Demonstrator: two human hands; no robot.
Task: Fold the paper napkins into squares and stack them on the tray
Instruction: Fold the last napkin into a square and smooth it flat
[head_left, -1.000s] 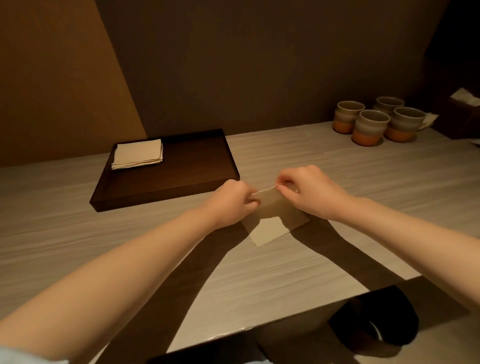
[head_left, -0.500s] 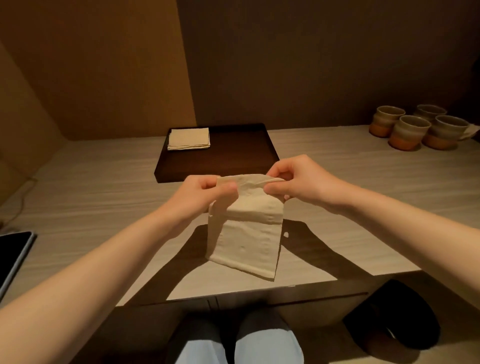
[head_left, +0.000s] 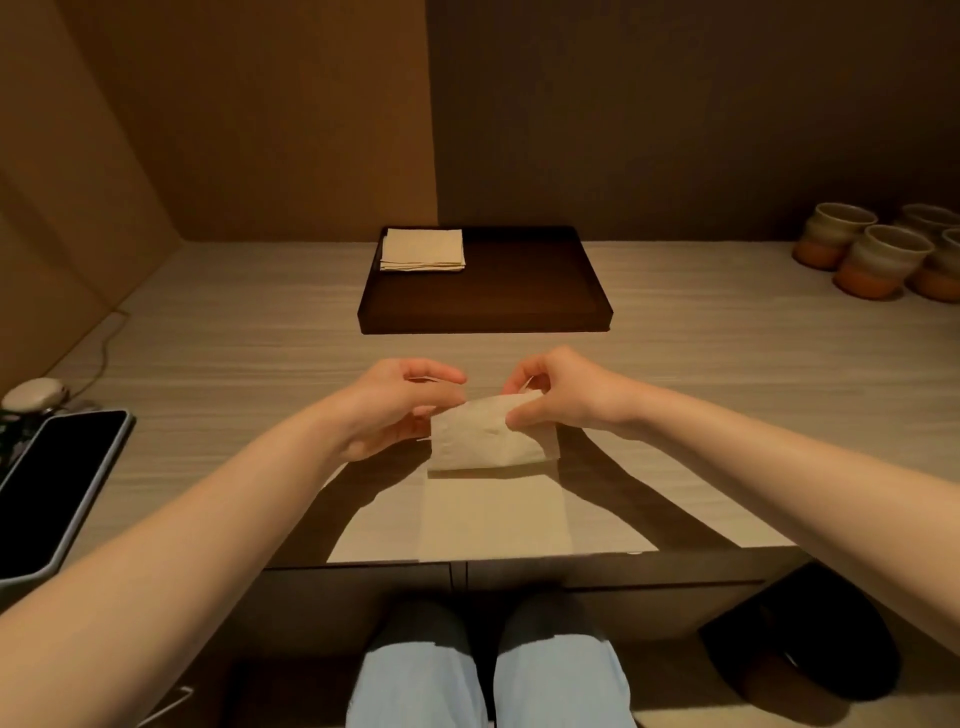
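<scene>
Paper napkin (head_left: 493, 467) lies on the near part of the desk (head_left: 727, 415), directly in front of the person, with its far portion lifted and turned back toward the person while the near portion rests flat, reaching the desk's front edge. The left hand (head_left: 400, 410) grips the raised portion's left edge with curled fingers (head_left: 436, 376) and thumb; the right hand (head_left: 561, 397) pinches the right edge between thumb and curled fingers — both hands hold the paper, neither is spread wide. This two-point hold probably keeps the fold line straight and the side edges aligned as the top half is brought down. The napkin's long axis runs from the person toward the tray (head_left: 519, 322), and the fold line runs left to right across it. The step in hand appears to be a halving fold; a square has not yet been formed. The dark tray sits farther back on the desk, well apart from the hands, and carries a stack of folded napkins (head_left: 423, 250) in its far left corner — likely the destination. Ceramic cups (head_left: 878, 262) stand at far right; a phone (head_left: 57, 483) lies at far left.
</scene>
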